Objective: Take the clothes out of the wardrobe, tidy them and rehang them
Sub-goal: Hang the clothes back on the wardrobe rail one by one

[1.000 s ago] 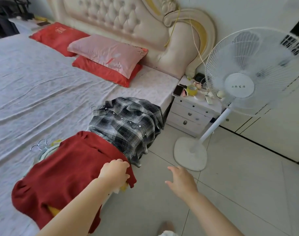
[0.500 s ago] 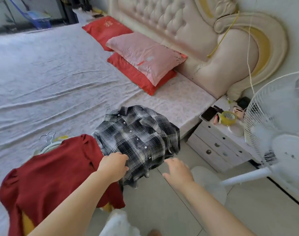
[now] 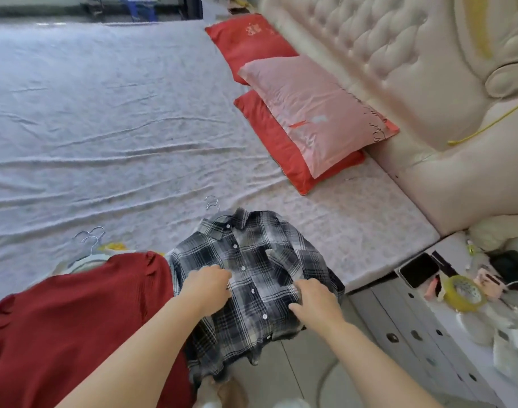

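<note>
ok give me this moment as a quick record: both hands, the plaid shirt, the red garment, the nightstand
left hand: grips plaid shirt front near the buttons
right hand: grips the shirt's other side
plaid shirt: buttoned, on bed edge, hem overhanging; hanger hooks above collar
red garment: lies on the bed beside the shirt
nightstand: holds phone and yellow tape roll

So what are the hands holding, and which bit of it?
Both hold the plaid shirt: the left hand has its grip on the front beside the buttons, the right hand on the front just below the pocket.
</note>
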`<state>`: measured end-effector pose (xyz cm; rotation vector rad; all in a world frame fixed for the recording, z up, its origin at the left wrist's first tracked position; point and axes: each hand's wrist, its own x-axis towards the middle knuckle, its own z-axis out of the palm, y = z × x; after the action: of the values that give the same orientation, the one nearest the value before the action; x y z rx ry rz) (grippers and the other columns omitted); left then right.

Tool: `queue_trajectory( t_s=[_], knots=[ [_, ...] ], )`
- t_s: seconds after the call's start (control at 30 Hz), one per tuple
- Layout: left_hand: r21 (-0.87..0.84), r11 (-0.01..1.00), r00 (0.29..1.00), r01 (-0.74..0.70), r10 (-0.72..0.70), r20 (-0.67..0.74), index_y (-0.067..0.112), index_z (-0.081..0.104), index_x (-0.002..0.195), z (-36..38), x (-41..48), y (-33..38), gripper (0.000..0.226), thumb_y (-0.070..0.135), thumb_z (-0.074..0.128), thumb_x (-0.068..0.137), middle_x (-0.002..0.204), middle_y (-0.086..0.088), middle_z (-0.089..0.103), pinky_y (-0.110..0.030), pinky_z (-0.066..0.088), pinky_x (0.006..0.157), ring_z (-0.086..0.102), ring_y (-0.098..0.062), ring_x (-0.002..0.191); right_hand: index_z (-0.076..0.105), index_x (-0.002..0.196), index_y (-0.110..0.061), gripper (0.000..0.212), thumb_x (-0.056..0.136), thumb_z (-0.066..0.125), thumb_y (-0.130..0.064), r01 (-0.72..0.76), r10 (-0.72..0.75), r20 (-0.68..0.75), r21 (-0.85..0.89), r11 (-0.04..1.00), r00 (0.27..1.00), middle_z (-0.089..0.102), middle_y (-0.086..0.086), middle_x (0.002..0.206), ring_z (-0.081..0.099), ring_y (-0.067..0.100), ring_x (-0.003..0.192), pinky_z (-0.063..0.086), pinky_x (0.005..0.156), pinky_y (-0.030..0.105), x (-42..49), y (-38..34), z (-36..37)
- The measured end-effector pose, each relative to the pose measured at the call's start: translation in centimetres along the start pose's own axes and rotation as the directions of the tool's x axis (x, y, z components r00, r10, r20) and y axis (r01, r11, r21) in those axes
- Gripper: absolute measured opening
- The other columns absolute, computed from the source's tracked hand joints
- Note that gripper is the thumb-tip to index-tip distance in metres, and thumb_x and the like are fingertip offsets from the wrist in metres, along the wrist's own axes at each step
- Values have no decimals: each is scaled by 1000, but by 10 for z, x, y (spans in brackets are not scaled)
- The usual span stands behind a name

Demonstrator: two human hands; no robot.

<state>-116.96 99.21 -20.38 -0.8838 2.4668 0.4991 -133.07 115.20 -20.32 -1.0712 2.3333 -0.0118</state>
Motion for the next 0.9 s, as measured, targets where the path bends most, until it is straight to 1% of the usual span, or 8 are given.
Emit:
queue_trajectory(
  t_s=[0.1, 0.23, 0.4, 0.57, 0.63, 0.77, 0.83, 0.9],
  knots=[
    [-14, 999, 999, 50, -50, -7, 19, 52, 123, -15, 29, -13, 34, 30, 46, 91, 123, -5, 53, -41, 46, 88, 52, -27, 109, 43, 135, -21, 51, 87, 57, -32, 49, -49, 36, 2, 999, 998, 50, 2, 129, 50, 22, 117, 42, 95, 37, 41, -10, -14],
    [-92, 987, 991, 129, -130, -4, 19, 49, 126, -27, 63, -32, 36, 33, 47, 92, 127, -3, 51, -39, 45, 90, 51, -25, 114, 44, 135, -21, 51, 88, 58, -33, 128, -124, 97, -40, 991, 988, 51, 2, 127, 53, 21, 113, 44, 94, 37, 100, -26, -25],
    [-187, 948, 966, 256, -256, 25, 22, 43, 133, -18, 109, -60, 44, 38, 47, 91, 132, -2, 48, -37, 43, 95, 48, -22, 120, 48, 129, -17, 45, 88, 59, -31, 224, -214, 207, -26, 974, 955, 53, 4, 128, 53, 24, 114, 46, 94, 39, 191, -53, -19],
    [-273, 891, 931, 362, -358, 67, 24, 40, 135, 7, 164, -88, 45, 37, 47, 92, 136, 0, 46, -36, 42, 97, 46, -20, 123, 43, 133, -18, 47, 90, 54, -30, 332, -299, 280, -76, 940, 912, 47, 6, 132, 47, 26, 119, 39, 96, 39, 293, -78, 5],
    [-300, 875, 922, 380, -386, 40, 25, 40, 134, 16, 189, -99, 44, 37, 48, 92, 135, 1, 47, -35, 43, 95, 47, -20, 121, 43, 134, -17, 47, 90, 55, -31, 346, -309, 280, -93, 934, 909, 47, 7, 132, 46, 26, 121, 39, 98, 40, 331, -87, 17],
    [-412, 819, 893, 399, -450, -30, 22, 36, 137, 39, 238, -121, 49, 37, 48, 92, 136, 2, 46, -35, 44, 96, 49, -19, 117, 52, 124, -15, 40, 90, 56, -36, 372, -342, 224, -108, 922, 913, 55, 7, 121, 53, 27, 108, 46, 91, 39, 393, -103, 47],
    [-444, 801, 878, 402, -474, -59, 20, 33, 139, 52, 258, -131, 52, 39, 47, 93, 138, 2, 44, -34, 42, 97, 47, -18, 119, 53, 123, -17, 38, 92, 52, -38, 394, -368, 194, -115, 912, 909, 57, 5, 118, 53, 26, 107, 45, 90, 39, 415, -109, 64],
    [-454, 795, 866, 402, -491, -93, 20, 31, 140, 65, 275, -140, 54, 42, 45, 93, 139, 2, 42, -33, 40, 96, 45, -18, 122, 52, 125, -18, 37, 95, 46, -39, 413, -389, 170, -141, 900, 905, 57, 4, 119, 50, 25, 111, 40, 92, 38, 429, -112, 79]
  ],
)
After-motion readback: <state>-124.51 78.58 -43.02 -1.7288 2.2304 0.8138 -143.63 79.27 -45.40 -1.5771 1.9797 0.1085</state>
